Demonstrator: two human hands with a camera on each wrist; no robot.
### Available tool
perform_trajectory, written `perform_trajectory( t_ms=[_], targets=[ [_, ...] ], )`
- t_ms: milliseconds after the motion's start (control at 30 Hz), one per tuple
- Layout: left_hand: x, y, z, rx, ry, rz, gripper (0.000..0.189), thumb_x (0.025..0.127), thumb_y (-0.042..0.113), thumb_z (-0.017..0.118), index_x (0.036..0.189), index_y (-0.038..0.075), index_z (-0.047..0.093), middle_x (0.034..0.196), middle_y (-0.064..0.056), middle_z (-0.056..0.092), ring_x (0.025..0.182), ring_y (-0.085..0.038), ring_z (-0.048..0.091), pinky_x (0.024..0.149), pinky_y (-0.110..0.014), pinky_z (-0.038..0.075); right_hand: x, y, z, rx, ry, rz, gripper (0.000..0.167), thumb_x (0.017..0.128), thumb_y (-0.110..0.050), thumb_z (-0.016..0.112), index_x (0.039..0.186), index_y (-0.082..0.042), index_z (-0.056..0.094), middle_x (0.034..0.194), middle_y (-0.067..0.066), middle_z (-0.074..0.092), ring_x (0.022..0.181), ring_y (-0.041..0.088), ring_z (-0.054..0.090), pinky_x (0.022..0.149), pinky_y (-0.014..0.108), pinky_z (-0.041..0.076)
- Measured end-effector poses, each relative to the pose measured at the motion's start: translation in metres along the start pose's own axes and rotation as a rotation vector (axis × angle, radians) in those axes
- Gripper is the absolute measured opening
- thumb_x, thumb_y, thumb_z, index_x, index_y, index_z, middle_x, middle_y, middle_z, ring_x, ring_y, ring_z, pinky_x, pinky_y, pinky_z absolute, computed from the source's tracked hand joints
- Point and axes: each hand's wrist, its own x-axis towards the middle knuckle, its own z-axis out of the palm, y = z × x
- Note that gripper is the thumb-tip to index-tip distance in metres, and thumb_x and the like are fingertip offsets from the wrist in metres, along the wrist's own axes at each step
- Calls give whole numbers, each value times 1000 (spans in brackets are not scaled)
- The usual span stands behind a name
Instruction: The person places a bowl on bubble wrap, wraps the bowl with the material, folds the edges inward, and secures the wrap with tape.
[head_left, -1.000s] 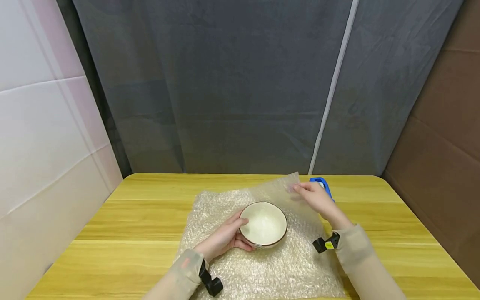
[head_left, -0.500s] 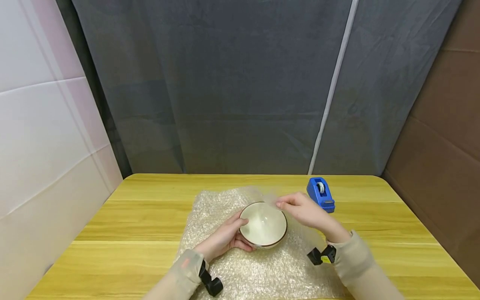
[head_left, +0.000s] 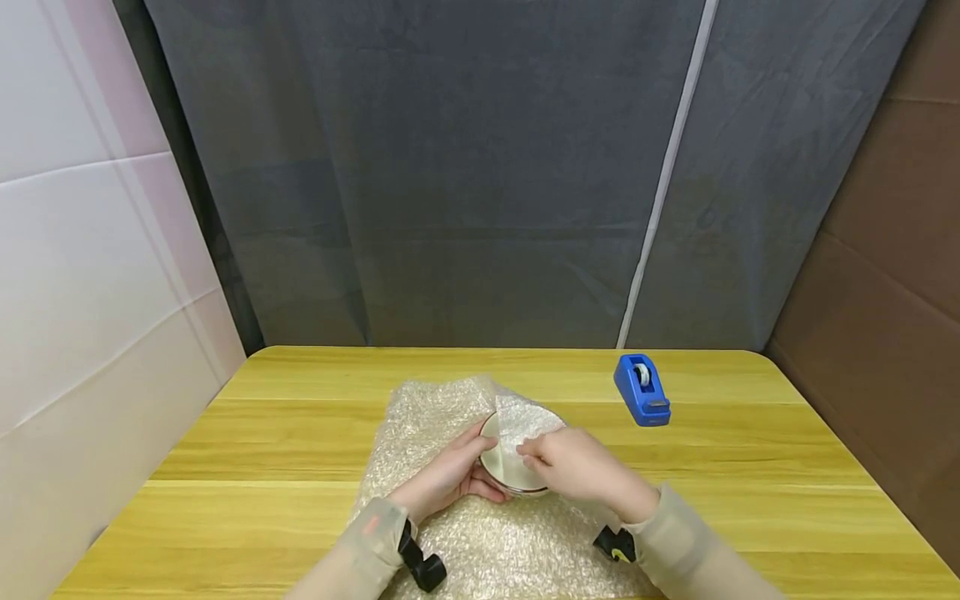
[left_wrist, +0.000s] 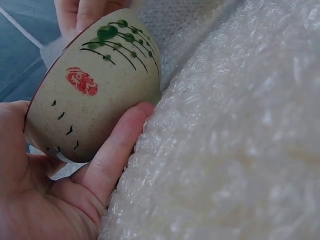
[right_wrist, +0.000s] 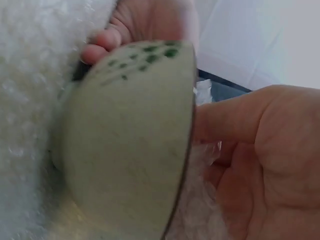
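Observation:
A cream bowl (head_left: 511,477) with a brown rim sits on a sheet of bubble wrap (head_left: 517,550). In the left wrist view its outer wall (left_wrist: 112,92) shows green painted sprigs and a red stamp. My left hand (head_left: 448,475) grips the bowl's left side, thumb over the rim and fingers beneath. My right hand (head_left: 581,467) pinches the far right corner of the bubble wrap and holds it folded over the bowl's opening. That flap (head_left: 519,421) covers part of the bowl's inside. Its pinched tip is partly hidden behind the right fingers.
A blue tape dispenser (head_left: 642,390) with a roll of tape stands at the table's back right. The wooden table (head_left: 285,467) ends at a grey curtain (head_left: 480,183). A white panel rises on the left and a brown one on the right.
My right hand has drawn the bubble wrap corner from the back right, leftward and toward me, over the bowl. The tape dispenser is now uncovered. My left hand and the bowl stay put.

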Motion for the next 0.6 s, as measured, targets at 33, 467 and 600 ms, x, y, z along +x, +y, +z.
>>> perform_trajectory(
  t_ms=[33, 467, 600],
  targets=[
    [0, 0, 0, 3, -2, 5, 67, 101, 23, 42, 156, 9, 6, 95, -26, 67, 69, -26, 69, 69, -41, 59, 0, -1, 3, -45, 11, -1, 24, 95, -14, 57, 111, -5, 73, 112, 9, 70, 102, 26, 66, 86, 41, 53],
    [-1, 0, 1, 24, 12, 14, 66, 102, 24, 42, 156, 10, 7, 98, -27, 66, 67, -25, 69, 70, -41, 59, -2, -8, 16, -281, 28, 0, 23, 93, -19, 60, 109, -10, 74, 113, 6, 70, 104, 27, 64, 92, 43, 49],
    [-2, 1, 3, 36, 19, 12, 66, 102, 23, 42, 156, 11, 6, 93, -27, 66, 66, -25, 69, 69, -42, 59, -2, -9, 16, -257, -25, 39, 27, 98, -22, 52, 107, -8, 73, 110, 6, 70, 102, 28, 62, 92, 46, 46]
  ],
)
